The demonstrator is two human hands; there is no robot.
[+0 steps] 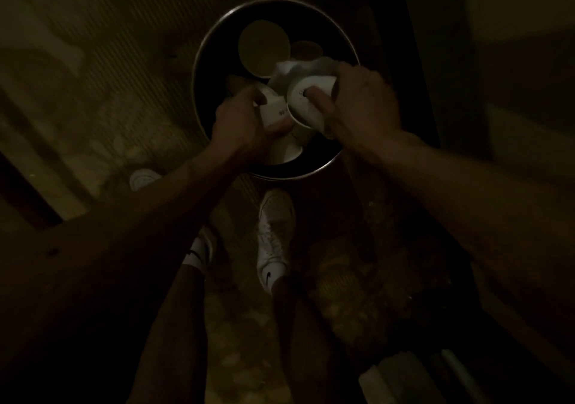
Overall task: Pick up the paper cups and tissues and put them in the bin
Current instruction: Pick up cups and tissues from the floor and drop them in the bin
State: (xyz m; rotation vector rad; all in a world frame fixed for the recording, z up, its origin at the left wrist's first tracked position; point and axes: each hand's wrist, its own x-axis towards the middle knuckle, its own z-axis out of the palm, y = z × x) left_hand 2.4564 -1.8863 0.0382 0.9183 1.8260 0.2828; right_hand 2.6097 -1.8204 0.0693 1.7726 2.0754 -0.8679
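- paper cups fill both hands: the right-hand cup (306,105) is wrapped by the right hand (361,105), with the thumb laid across its wall, and the left-hand cup (275,112) sits in the curled fingers of the left hand (239,123).
- both cups hang over the open bin (195,73), inside its rim and near its middle, side by side and about touching.
- a crumpled tissue (292,67) is pinned against the far side of the right-hand cup by the same fingers.
- the bin's hollow lies straight below both grips with nothing between, so loosening the fingers should be enough; neither hand is clearly nearer.
- the right-hand cup lies tipped, its long axis slanting from the right rim toward the centre; the dim light hides which end is the mouth.
- the left-hand cup's axis seems to run from far to near.
- two dropped cups (264,47) rest by the far rim, mouths up.
- a white shoe (275,226) stands just beside the near rim.
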